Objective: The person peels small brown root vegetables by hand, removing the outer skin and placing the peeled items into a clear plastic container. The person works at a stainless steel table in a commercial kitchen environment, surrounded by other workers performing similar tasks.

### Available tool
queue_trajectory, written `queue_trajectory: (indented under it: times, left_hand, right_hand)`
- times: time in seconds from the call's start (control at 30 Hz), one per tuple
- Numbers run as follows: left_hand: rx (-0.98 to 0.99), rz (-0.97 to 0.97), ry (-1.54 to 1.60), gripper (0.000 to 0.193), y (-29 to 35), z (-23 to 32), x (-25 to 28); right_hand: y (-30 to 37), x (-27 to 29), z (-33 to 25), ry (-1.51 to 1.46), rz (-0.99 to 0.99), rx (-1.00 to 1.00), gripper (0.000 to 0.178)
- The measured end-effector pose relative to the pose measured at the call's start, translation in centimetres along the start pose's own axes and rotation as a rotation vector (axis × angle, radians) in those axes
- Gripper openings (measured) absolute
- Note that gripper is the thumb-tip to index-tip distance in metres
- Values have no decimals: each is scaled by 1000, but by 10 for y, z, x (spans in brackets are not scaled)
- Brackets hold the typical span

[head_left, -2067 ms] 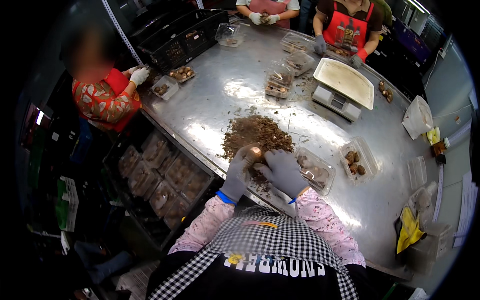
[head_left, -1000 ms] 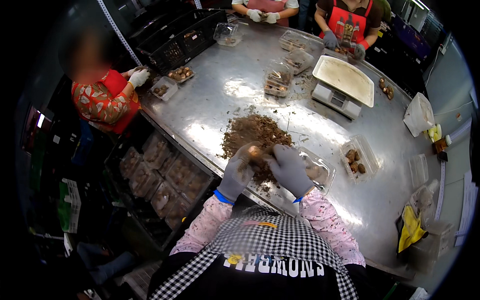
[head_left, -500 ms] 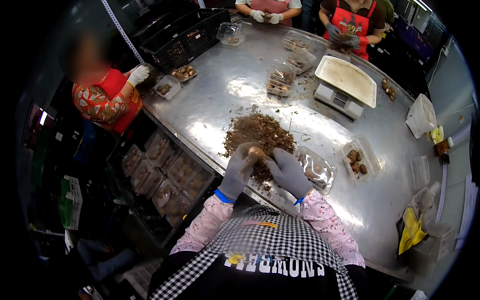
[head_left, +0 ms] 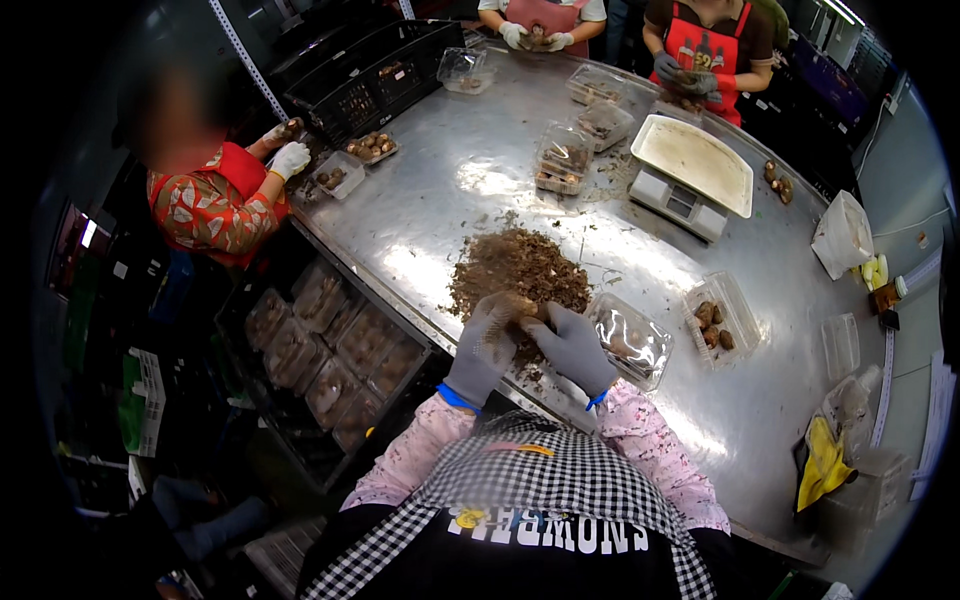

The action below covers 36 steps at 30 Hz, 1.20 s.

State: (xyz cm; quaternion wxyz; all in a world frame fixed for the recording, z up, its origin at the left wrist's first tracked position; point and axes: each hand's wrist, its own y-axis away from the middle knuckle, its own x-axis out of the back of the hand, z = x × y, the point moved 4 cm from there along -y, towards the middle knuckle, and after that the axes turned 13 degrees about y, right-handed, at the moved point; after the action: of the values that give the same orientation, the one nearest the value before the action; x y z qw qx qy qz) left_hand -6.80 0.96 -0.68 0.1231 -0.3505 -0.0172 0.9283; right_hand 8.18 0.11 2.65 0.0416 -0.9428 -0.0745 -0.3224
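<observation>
Hands: left hand (head_left: 483, 345) and right hand (head_left: 572, 345), both gloved, fingers curled shut on one mushroom (head_left: 520, 308) between them. One scrap pile (head_left: 520, 265) just beyond fingers on table (head_left: 440, 190). Two clear trays (head_left: 630, 340) right of fingers; one scale (head_left: 690, 175) farther.

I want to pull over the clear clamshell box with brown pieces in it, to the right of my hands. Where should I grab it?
Take the clear clamshell box by its near rim, coming from the right hand side. It lies open and flat on the steel table, with bare table around it. Its thin walls probably flex, so pinch the rim edge rather than squeeze the sides.
</observation>
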Motion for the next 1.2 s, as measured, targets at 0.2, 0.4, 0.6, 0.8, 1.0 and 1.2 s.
queue_trajectory:
  times: [0.2,0.4,0.6,0.8,1.0,1.2]
  left_hand:
    - [335,-39,776,36,4,7,1]
    - [220,-94,363,49,3,26,-21]
    - [106,10,107,55,7,26,-19]
    - [104,-76,365,59,0,27,-13]
    - [98,-38,130,48,6,7,0]
    - [359,153,498,35,9,-5,-7]
  right_hand:
    - [-5,5,29,39,196,-29,19]
    - [2,11,1,-250,164,61,20]
    - [10,7,-15,-299,210,96,20]
    - [4,9,16,38,212,5,21]
    - [1,21,-13,-46,312,267,30]
    - [-9,4,3,454,65,284,28]
